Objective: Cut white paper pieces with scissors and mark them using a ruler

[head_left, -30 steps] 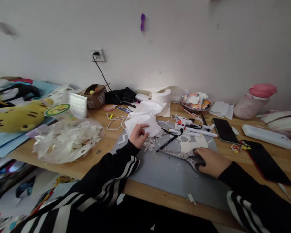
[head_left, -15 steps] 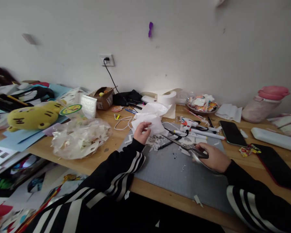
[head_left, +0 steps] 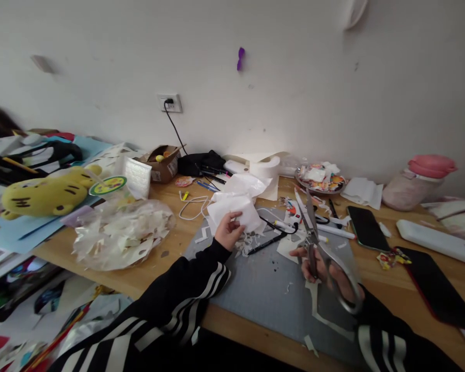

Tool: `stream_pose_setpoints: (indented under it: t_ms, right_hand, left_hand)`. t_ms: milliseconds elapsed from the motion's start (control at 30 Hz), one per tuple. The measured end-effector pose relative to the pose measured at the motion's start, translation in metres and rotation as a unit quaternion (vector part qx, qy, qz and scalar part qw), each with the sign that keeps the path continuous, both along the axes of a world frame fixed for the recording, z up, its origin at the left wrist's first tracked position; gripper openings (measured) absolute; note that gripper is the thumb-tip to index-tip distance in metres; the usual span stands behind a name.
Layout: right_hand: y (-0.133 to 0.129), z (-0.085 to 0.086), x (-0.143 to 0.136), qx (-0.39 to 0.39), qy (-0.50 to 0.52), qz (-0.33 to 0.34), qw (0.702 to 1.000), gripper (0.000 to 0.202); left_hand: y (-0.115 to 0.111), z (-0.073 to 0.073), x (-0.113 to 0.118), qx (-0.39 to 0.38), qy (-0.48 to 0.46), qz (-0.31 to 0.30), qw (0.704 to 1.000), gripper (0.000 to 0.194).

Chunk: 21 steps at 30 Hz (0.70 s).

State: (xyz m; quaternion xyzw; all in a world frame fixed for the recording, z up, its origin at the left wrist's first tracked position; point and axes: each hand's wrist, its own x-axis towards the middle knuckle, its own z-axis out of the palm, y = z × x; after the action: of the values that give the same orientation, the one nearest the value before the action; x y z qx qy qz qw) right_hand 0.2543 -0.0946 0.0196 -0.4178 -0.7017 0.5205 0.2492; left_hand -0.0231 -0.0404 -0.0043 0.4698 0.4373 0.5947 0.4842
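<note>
My left hand (head_left: 229, 231) is closed, its fingers curled at the lower edge of a crumpled white sheet (head_left: 236, 202), which looks like thin paper or film. A pair of large metal scissors (head_left: 312, 227) is in my right hand (head_left: 321, 271), tips pointing up and blades spread apart. Below that hand a narrow pale paper strip (head_left: 315, 305) trails over the grey cutting mat (head_left: 256, 289). White paper scraps and a black pen (head_left: 266, 244) lie on the mat between my hands. A small white and orange glue gun (head_left: 292, 209) sits behind the scissors, partly hidden.
On the left are a plastic bag of scraps (head_left: 124, 235), a yellow plush toy (head_left: 46, 194) and a lidded cup (head_left: 108, 186). A bowl of wrappers (head_left: 321, 178) stands at the back. Phones (head_left: 368, 227) and a pink-topped bottle (head_left: 418, 183) are on the right.
My right hand has turned over, swinging the scissors from pointing left to upright, with the blades now spread. A paper strip now shows beneath it. My left hand stays by the white sheet.
</note>
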Motion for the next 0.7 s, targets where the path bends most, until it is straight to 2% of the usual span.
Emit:
stream_pose_setpoints:
  t_ms: [133,233,333,433,500,600,700]
  right_hand:
    - [-0.004,0.007,0.003,-0.16,0.097,0.034,0.982,0.086]
    - [-0.011,0.013,0.003,-0.252,0.165,-0.011,0.954,0.091]
    - [-0.018,0.023,-0.004,-0.33,0.219,-0.011,0.918,0.085]
    - [-0.024,0.029,-0.012,-0.362,0.254,0.013,0.897,0.08]
    - [-0.027,0.028,-0.013,-0.371,0.295,0.062,0.878,0.073]
    - [-0.026,0.021,-0.008,-0.381,0.358,0.142,0.84,0.066]
    - [-0.024,0.013,-0.003,-0.382,0.408,0.189,0.807,0.064]
  left_hand:
    - [0.0,-0.002,0.0,-0.025,-0.005,-0.012,1.0,0.058]
    - [0.0,-0.002,0.0,0.004,0.017,-0.02,1.0,0.056]
    - [0.0,-0.003,0.0,0.028,0.055,-0.04,0.997,0.055]
    - [0.001,-0.004,-0.001,0.032,0.069,-0.053,0.996,0.062]
    - [0.003,-0.004,-0.002,0.032,0.068,-0.05,0.996,0.066]
    - [0.006,-0.003,-0.006,0.026,0.062,-0.034,0.997,0.069]
    - [0.009,-0.003,-0.008,0.009,0.049,-0.006,0.999,0.074]
